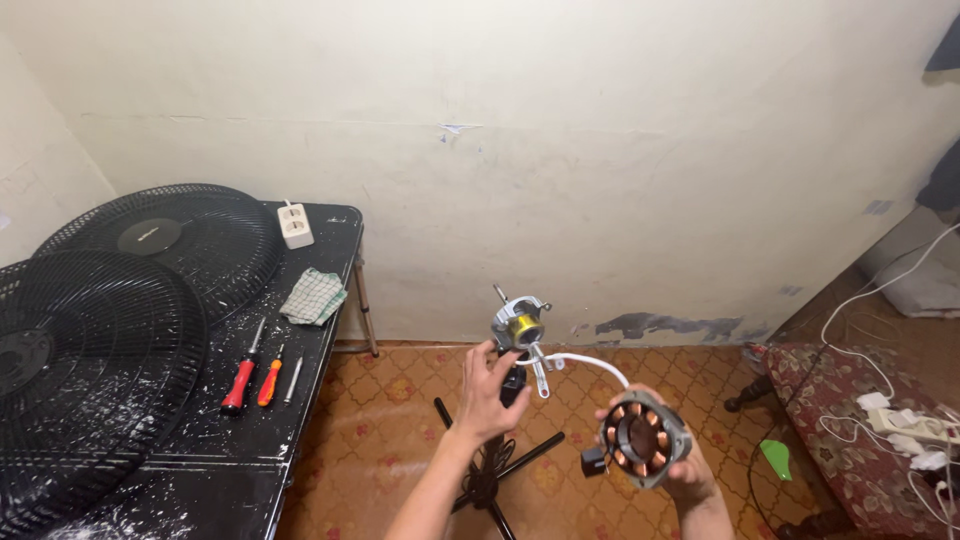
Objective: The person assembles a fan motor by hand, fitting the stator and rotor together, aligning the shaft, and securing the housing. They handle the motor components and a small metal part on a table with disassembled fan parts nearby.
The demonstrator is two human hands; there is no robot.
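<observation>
Far left: two black fan grilles [95,330] lie overlapping on the black, white-spattered surface [225,450], covering its left side. Toward the right edge of the surface lie three screwdrivers in a row: a red-handled one [241,377], an orange-handled one [270,378] and a slim metal one [292,380]. Beyond them, near the right edge, sits a folded green-checked cloth [314,296]. A white power socket block [295,225] rests at the far right corner.

Centre, off the surface and over the patterned tile floor [390,420]: the left hand [487,392] is raised, fingers spread apart, fingertips touching the lower part of a metal fan motor bracket [519,328] that tops a black stand [492,470]. Whether the fingers grip it cannot be told. A white cable [590,362] runs from the bracket toward the right.

Right of centre: the right hand [685,470] holds a round motor stator [643,438] with copper windings, fingers clamped around its grey housing from beneath. A small black part [593,461] hangs just beside the stator.

Far right: a patterned rug [840,390] on the floor carries white cables and plugs [910,425].
</observation>
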